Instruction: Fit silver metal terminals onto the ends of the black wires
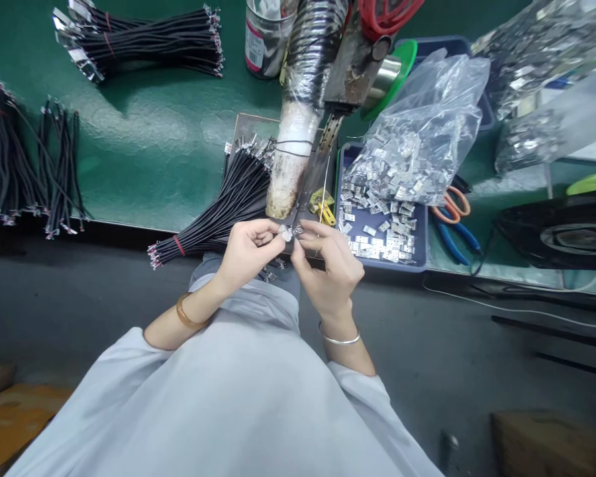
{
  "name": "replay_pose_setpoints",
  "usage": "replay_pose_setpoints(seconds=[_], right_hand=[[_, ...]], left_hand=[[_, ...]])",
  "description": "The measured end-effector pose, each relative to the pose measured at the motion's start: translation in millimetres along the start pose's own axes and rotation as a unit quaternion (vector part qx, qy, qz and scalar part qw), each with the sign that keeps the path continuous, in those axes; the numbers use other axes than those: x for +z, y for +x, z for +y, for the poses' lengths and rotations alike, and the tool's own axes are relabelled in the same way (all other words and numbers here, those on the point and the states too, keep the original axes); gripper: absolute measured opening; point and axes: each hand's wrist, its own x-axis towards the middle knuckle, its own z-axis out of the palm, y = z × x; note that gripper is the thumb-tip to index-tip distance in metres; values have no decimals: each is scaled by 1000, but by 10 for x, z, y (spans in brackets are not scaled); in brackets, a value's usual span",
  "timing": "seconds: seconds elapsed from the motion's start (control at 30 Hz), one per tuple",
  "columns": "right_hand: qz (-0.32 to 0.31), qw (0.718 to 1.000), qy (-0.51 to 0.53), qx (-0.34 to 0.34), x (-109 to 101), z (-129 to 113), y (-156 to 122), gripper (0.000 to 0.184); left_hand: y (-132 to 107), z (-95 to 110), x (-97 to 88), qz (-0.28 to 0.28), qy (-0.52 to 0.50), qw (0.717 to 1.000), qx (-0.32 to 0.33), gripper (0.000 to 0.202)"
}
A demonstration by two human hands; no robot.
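Note:
My left hand (248, 252) is closed in a pinch on a small metal clip (286, 232) at the table's front edge. My right hand (328, 265) is also closed, its fingertips meeting the left hand's at the same small clip; what else it holds is too small to make out. Just behind the hands lies a bundle of black wires (218, 212) tied with a red band. A blue tray (422, 262) of metal clips sits to the right of the hands. A taped tool on a stand (298, 132) hangs right above the hands.
More black wire bundles lie at the far left (24, 165) and at the back (149, 40). A plastic bag of clips (427, 126) rests on the tray. Orange and blue pliers (451, 218), a jar (263, 40), and a green tape roll (392, 73) stand around.

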Motion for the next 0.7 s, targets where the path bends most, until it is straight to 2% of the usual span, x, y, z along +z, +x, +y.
replay_pose_setpoints(seconds=[0.17,0.33,0.47,0.5,0.57,0.63,0.67,0.7], right_hand=[[3,1000,-1,2,-1,-27,50,18],[-8,1000,12,12,-28,-27,-12,16],[-11,994,61,90,-79,10,-68,6],[15,992,70,105,-99,21,-58,5],[130,986,63,86,-153,42,-2,4],[296,954,37,19,-232,59,80,7],[359,933,23,-6,-281,67,117,8],[392,920,11,-14,-335,76,143,9]], left_hand=[[2,29,5,11,0,1000,26,19],[-7,-19,0,-13,15,1000,20,18],[-37,-73,5,-19,50,998,39,19],[-51,-80,4,-20,65,997,48,18],[-84,-88,-4,-26,98,992,69,17],[-122,-98,-22,-45,130,986,90,16],[-141,-105,-33,-59,143,983,98,17],[-159,-115,-46,-71,151,981,102,19]])
